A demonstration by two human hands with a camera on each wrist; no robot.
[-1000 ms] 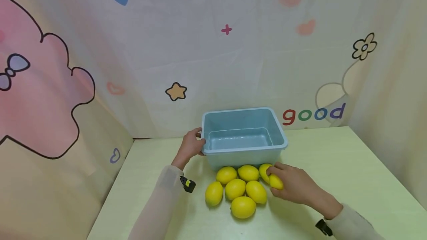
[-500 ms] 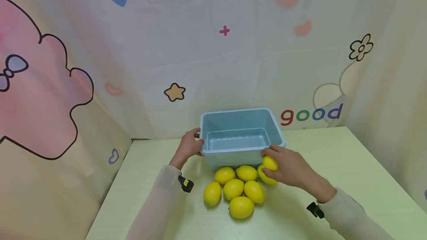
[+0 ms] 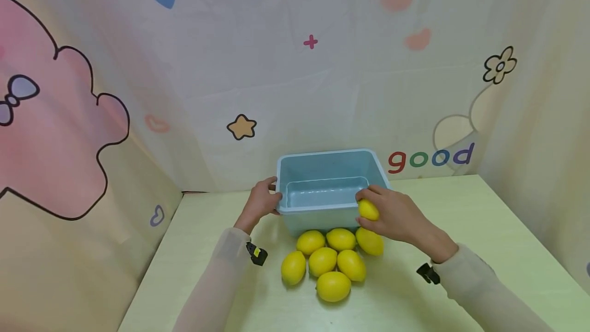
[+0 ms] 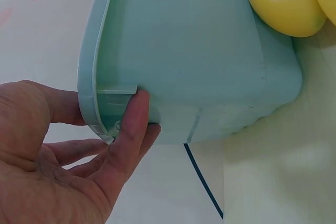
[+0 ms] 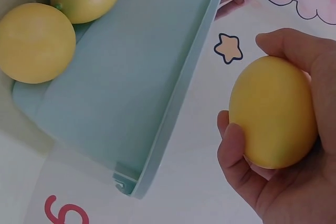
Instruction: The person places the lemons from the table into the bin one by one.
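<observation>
A light blue basin [image 3: 332, 216] stands at the back of the table with nothing visible inside. My left hand [image 3: 261, 201] grips its left rim; the left wrist view shows the thumb and fingers [image 4: 131, 124] around the rim's corner. In my right hand [image 3: 398, 216] is a yellow lemon [image 3: 368, 210], held at the basin's front right rim, with fingers curled round it. The right wrist view shows that lemon [image 5: 274, 113] clear of the rim. Several lemons [image 3: 323, 262] lie grouped on the table in front of the basin.
The pale green table [image 3: 207, 270] meets a printed curtain [image 3: 221, 55] behind the basin. One lemon [image 3: 334, 286] lies nearest the table's front, and another [image 3: 370, 241] sits below my right hand by the basin's front wall.
My right hand has lifted the held lemon from beside the group up to the basin's front right rim. My left hand has kept its hold on the basin.
</observation>
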